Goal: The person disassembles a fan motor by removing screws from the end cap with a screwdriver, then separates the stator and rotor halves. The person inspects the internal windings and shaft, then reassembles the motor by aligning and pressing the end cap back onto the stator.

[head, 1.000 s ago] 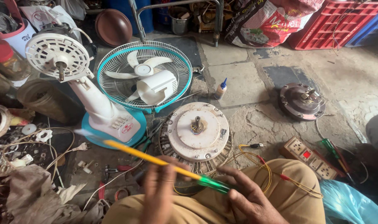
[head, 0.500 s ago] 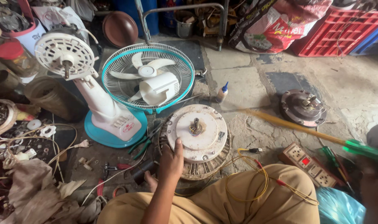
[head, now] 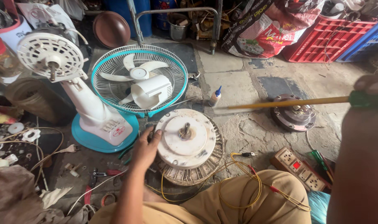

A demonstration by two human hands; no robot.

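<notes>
**Fan motor steadied on the floor, screwdriver held off to the side**

A person sits on a concrete floor [head: 238,83] in a cluttered repair spot, seen from above. The left hand [head: 145,150] rests loosely, fingers spread, against the left rim of a round white fan motor [head: 187,143], which lies flat just in front of the knees. A short metal shaft stands up from its centre, and a ring of copper windings shows beneath its lower edge. Yellow and red wires [head: 243,174] trail from it over the person's tan trousers.

The right hand [head: 373,89] is clenched around the green handle of a long yellow screwdriver [head: 288,102], held level above the floor, its tip well apart from the motor. The work appears to be at the stage of bracing the motor; bringing the tool to it would call for swinging the tip inward.

Nearby stand a small teal table fan [head: 135,81], a second motor [head: 294,116], a glue bottle [head: 215,96] and a power strip [head: 299,166]
</notes>
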